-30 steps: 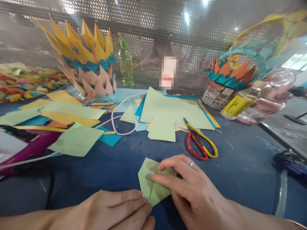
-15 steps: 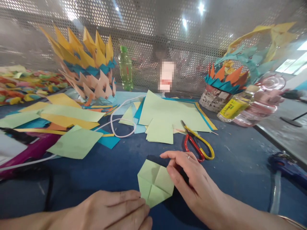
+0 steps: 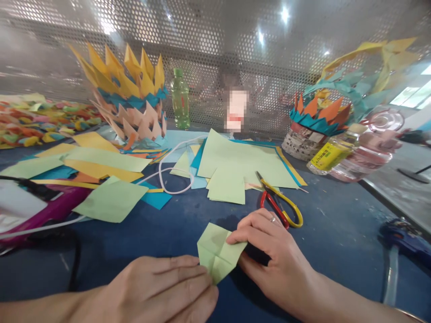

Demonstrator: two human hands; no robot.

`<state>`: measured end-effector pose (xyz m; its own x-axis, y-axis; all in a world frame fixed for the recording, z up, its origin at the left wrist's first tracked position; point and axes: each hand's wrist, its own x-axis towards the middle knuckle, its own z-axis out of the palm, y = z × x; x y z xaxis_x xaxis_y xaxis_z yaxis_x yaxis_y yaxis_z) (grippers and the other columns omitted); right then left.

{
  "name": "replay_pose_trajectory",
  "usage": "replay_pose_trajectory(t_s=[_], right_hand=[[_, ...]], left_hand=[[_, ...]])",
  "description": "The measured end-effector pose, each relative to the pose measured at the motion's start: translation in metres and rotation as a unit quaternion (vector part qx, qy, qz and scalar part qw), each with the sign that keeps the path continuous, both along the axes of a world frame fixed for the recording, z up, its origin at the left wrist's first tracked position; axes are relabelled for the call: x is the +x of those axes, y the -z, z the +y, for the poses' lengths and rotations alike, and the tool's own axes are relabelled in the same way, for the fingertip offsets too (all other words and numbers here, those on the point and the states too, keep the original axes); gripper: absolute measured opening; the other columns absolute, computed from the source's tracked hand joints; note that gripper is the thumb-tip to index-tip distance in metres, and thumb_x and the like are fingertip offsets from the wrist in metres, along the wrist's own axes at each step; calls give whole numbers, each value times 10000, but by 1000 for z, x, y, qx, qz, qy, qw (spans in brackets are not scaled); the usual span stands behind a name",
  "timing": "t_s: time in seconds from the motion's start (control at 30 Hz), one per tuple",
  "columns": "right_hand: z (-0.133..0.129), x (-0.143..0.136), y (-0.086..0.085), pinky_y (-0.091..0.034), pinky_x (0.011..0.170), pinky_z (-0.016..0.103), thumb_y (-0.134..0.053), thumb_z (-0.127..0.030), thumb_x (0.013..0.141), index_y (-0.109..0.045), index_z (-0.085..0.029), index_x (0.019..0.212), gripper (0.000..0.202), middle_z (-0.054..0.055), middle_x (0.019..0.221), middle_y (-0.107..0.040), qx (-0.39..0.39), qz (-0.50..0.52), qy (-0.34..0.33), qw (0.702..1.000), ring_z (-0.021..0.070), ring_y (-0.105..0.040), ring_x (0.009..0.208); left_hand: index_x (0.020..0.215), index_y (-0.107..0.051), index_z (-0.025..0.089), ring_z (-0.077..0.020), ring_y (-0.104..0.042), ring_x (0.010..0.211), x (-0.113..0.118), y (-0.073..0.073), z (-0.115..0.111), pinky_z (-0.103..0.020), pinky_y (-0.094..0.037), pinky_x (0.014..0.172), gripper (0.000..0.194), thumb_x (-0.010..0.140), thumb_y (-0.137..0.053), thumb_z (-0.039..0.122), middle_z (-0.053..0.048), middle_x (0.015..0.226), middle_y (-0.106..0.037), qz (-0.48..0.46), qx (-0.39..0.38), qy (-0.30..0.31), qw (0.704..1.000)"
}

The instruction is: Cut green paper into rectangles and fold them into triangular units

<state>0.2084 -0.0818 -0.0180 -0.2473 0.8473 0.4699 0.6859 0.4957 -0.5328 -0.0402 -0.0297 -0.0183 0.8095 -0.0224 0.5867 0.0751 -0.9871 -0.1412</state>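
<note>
A small piece of light green folded paper (image 3: 215, 253) with crossing creases is between my hands, near the front of the blue table. My right hand (image 3: 274, 255) pinches its right edge, index finger on top and thumb below, and that edge is lifted. My left hand (image 3: 168, 287) lies with its fingers stretched out and together, their tips over the paper's lower left edge. The left thumb is hidden. Scissors (image 3: 278, 197) with one yellow and one red handle lie just beyond my right hand, blades pointing away.
Green sheets (image 3: 235, 161) are stacked behind the scissors. Loose coloured paper and a purple tool (image 3: 57, 208) lie left, with a white cord (image 3: 161, 179). Paper-spiked crafts (image 3: 134, 94), a green bottle (image 3: 181, 101) and a yellow-labelled bottle (image 3: 332, 152) stand behind. A blue glue gun (image 3: 407, 237) lies right.
My right hand has closed from beside the paper onto its right edge and lifted that edge. My left hand stays at the lower left edge. The view has shifted slightly.
</note>
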Motion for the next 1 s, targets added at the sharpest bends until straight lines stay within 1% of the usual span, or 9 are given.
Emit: replay_pose_trajectory(t_s=[0.17, 0.3, 0.43, 0.53, 0.6, 0.67, 0.77, 0.9, 1.0], right_hand=[[-3, 2, -5, -379, 802, 367, -551, -14, 854, -687, -188, 808, 226, 19, 754, -659, 121, -126, 36, 984, 186, -546, 799], [-8, -1, -8, -377, 839, 348, -522, -32, 894, -691, -194, 789, 257, 8, 720, -646, 142, -190, 22, 971, 173, -536, 789], [-9, -4, -8, -423, 846, 316, -500, -48, 915, -692, -205, 803, 272, 9, 780, -668, 125, -175, -18, 976, 166, -551, 837], [-8, -4, -7, -460, 825, 311, -539, -115, 925, -693, -201, 798, 217, 23, 853, -688, 94, -147, -49, 983, 173, -567, 879], [-8, -3, -6, -472, 836, 325, -580, -176, 926, -691, -192, 800, 169, 31, 882, -692, 75, -134, -69, 986, 179, -572, 897], [-9, -3, -6, -478, 846, 341, -598, -202, 924, -694, -188, 820, 142, 38, 899, -694, 62, -124, -79, 987, 186, -574, 908], [-9, -4, -7, -484, 852, 356, -617, -183, 902, -704, -188, 852, 100, 46, 902, -686, 39, -96, -76, 992, 191, -570, 903], [-5, -5, -11, -488, 826, 329, -652, -127, 845, -693, -162, 835, 55, 52, 883, -657, -19, -35, -80, 996, 172, -564, 856], [-1, -3, -10, -483, 815, 308, -679, -142, 860, -686, -157, 814, 49, 47, 878, -645, -62, -2, -85, 994, 156, -571, 843]], left_hand=[[1011, -743, 171, -102, -663, 1028, 10, -3, -2, -203, -381, 1125, 188, 931, -574, 197, 36, 1056, -763, -37, -42, -26, 998], [1019, -734, 183, -99, -634, 1076, 11, -6, 0, -215, -314, 1166, 177, 934, -579, 186, 47, 1088, -752, -25, -26, -28, 999], [1101, -698, 186, -99, -622, 1084, 10, -10, 3, -198, -355, 1117, 314, 975, -412, 154, 40, 1118, -742, -6, -4, -42, 999], [1091, -682, 179, -97, -644, 1021, 11, -11, 4, -163, -410, 1043, 370, 1005, -322, 184, 21, 1051, -754, -8, -31, -37, 999], [1086, -680, 173, -109, -652, 1016, 12, -10, 5, -165, -421, 1033, 385, 1028, -305, 238, 0, 1017, -755, -10, -51, -34, 998], [1081, -684, 171, -111, -659, 1009, 12, -6, 6, -169, -425, 1038, 388, 1033, -304, 227, -9, 998, -751, -6, -65, -43, 997], [1076, -689, 185, -96, -673, 992, 11, -2, 6, -160, -439, 1031, 411, 1022, -283, 152, 1, 1013, -748, 4, -78, -63, 995], [1058, -691, 171, -113, -697, 965, 10, 0, 3, -175, -471, 1013, 377, 1008, -318, 176, -3, 1027, -754, -8, -76, -53, 996], [1001, -706, 178, -93, -693, 961, 11, 1, -1, -182, -406, 1084, 352, 994, -357, 133, 21, 1006, -762, -35, -77, -51, 995]])
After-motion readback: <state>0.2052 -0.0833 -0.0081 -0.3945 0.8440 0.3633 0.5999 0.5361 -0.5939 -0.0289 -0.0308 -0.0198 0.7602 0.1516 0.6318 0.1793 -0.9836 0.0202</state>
